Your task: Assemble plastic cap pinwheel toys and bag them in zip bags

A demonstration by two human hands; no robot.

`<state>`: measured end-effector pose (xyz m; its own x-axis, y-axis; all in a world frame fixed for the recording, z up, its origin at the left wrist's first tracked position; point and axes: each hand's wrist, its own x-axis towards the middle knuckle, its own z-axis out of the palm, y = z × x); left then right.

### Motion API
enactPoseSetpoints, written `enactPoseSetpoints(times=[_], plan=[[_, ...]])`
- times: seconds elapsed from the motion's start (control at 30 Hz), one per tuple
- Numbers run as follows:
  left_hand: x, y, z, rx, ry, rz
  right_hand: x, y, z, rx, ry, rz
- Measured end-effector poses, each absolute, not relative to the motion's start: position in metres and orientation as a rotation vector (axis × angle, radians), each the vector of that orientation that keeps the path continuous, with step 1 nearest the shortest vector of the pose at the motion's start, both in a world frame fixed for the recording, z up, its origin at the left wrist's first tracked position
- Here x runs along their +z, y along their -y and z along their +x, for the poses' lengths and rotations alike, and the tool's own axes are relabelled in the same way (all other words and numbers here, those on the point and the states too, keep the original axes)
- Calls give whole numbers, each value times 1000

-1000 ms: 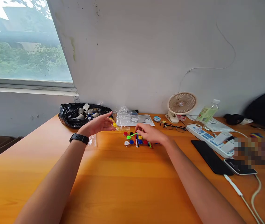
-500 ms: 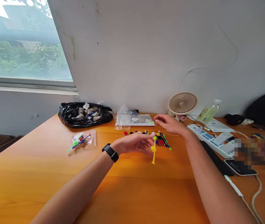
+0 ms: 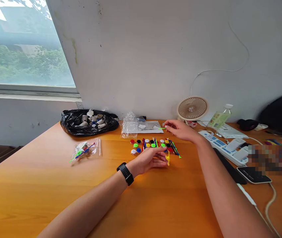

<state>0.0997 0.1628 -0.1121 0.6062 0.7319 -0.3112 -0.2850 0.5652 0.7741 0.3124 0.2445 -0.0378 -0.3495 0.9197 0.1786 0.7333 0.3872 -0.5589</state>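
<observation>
My left hand [image 3: 148, 161], with a black watch [image 3: 125, 173] on the wrist, is closed on a yellow plastic stick with a round disc on it [image 3: 168, 158]. Its fingers partly cover the stick. Farther back, my right hand [image 3: 179, 129] pinches a thin bright green stick [image 3: 161, 128] that points left. Between and behind the hands lie several small round plastic discs in rows, among them a red disc [image 3: 132, 141], a white disc [image 3: 133, 151] and a green disc [image 3: 153, 145]. Bundles of coloured sticks [image 3: 175, 148] lie beside them. My left hand hides some of these pieces.
On the left lies a clear zip bag [image 3: 88, 150] with coloured pieces. A black plastic bag [image 3: 67, 124] holding cardboard rolls stands behind it. Clear wrapping [image 3: 129, 125] lies at the back. On the right are a fan [image 3: 192, 108], a bottle [image 3: 219, 117], a power strip [image 3: 216, 145] and a phone [image 3: 254, 175].
My left hand has moved slightly right and down with the yellow stick, which shows less now. More discs have come into sight behind it. My right hand holds nearly still with the green stick.
</observation>
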Motion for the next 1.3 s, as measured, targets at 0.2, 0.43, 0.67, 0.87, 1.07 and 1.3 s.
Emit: enactPoseSetpoints(times=[0.2, 0.43, 0.67, 0.87, 1.07, 1.3], plan=[[-105, -160, 92, 648, -1061, 1419, -34, -240, 311, 547, 2182, -1439], [-80, -174, 61, 764, -1198, 2168, -30, -238, 308, 513, 2203, -1435], [-67, -218, -5, 830, -1373, 2242, -21, -230, 302, 420, 2237, -1472], [-83, -237, -33, 522, -1417, 2342, -20, -230, 298, 430, 2229, -1450], [-96, -234, -19, 428, -1179, 2365, -20, -228, 292, 444, 2206, -1415], [-99, -234, -13, 674, -1203, 2277, -24, -225, 276, 600, 2252, -1328]])
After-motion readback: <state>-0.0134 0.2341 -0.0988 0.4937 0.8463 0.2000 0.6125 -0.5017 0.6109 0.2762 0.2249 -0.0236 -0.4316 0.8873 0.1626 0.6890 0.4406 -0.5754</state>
